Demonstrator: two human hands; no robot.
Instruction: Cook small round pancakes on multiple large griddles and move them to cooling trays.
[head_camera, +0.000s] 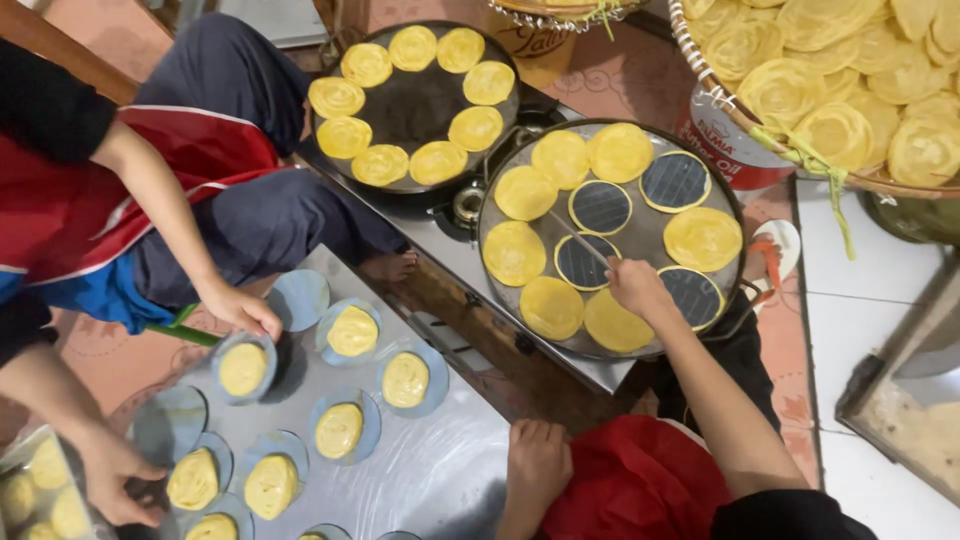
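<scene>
My right hand (636, 287) reaches over a round metal pan (640, 232) and grips a thin stick (578, 238) whose tip points at the dark ridged discs (600, 206) in the middle. Yellow flat dough rounds (514, 252) lie around those discs. My left hand (536, 458) rests fingers-down on the near edge of a steel table (450, 470), holding nothing. My red garment (630, 480) fills the bottom middle.
A second dark pan (415, 105) ringed with yellow rounds sits on the stove at the back. A basket (850, 90) of cooked rounds is top right. Another person's hands (240, 308) (108, 470) work yellow dough on blue discs (352, 332) at left.
</scene>
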